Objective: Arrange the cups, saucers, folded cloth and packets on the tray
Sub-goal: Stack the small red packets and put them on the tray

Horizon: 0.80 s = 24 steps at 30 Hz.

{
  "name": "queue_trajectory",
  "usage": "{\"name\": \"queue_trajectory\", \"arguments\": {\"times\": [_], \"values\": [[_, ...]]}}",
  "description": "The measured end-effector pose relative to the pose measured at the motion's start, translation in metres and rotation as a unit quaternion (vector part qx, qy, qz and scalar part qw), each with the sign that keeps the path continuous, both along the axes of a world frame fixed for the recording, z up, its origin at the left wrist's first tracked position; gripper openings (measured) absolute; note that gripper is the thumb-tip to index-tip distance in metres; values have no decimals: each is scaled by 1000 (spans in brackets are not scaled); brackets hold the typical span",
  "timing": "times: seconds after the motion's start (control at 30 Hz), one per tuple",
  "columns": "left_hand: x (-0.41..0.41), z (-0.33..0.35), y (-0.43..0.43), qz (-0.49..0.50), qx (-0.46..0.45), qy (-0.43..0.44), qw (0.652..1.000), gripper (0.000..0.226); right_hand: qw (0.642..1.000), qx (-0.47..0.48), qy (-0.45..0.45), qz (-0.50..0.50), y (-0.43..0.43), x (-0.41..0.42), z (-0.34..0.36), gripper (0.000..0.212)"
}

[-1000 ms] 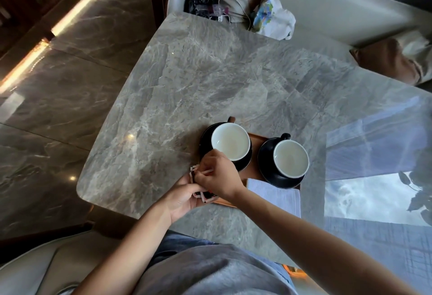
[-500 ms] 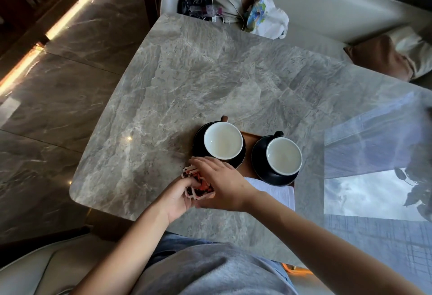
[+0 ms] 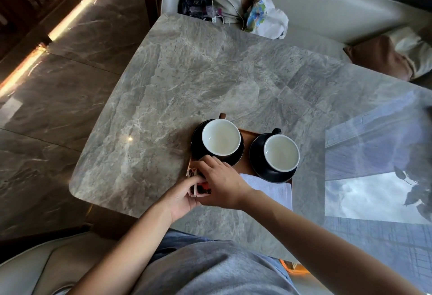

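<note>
I am pinching the packets [image 3: 201,189] between my left hand [image 3: 181,197] and right hand [image 3: 222,184], squaring them on the tray [image 3: 246,136] corner, needing gentle release next.

daylit, glare right, edges warped

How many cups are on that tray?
2. One cup sits on the left saucer, by the hands; the other cup on the right saucer. None seems hidden.

We see one head-worn wide-angle view, looking steeply down and forward from above the seated person, close over the desk [image 3: 187,79], near edge nearest us
</note>
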<state>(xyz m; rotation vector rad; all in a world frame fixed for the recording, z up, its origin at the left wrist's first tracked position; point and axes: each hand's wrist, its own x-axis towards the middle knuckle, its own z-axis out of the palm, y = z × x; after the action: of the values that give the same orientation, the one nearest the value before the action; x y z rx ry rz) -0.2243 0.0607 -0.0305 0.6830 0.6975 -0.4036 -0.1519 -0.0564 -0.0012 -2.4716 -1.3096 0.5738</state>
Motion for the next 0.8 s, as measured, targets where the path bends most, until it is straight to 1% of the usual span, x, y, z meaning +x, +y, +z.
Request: {"name": "queue_trajectory", "arguments": {"times": [0.1,0.13,0.2,0.27,0.37,0.47,0.57,0.7,0.8], "values": [[-4,-2,7,-12,-56,7,998,11,1000,16,25,-2,-3,0,5,72],[-5,-2,7,-21,-63,12,998,16,999,18,29,1,-3,-1,7,72],[-6,-3,7,-38,-77,23,996,36,999,24,42,9,-3,-3,11,72],[-5,-3,5,-43,-89,29,995,49,997,37,62,12,-4,-4,15,74],[-4,-1,0,-42,-105,20,993,52,996,40,82,14,-6,-5,20,91],[-4,1,-4,-46,-121,2,992,57,997,31,55,31,-9,-5,24,106],[-7,4,-5,-43,-144,-25,988,55,997,45,45,39,-12,-6,27,109],[-11,4,-6,-41,-164,-47,984,66,997,35,31,63,-15,-6,30,114],[-12,4,-7,-47,-167,-60,983,63,996,32,35,73,-17,-7,30,118]]}}
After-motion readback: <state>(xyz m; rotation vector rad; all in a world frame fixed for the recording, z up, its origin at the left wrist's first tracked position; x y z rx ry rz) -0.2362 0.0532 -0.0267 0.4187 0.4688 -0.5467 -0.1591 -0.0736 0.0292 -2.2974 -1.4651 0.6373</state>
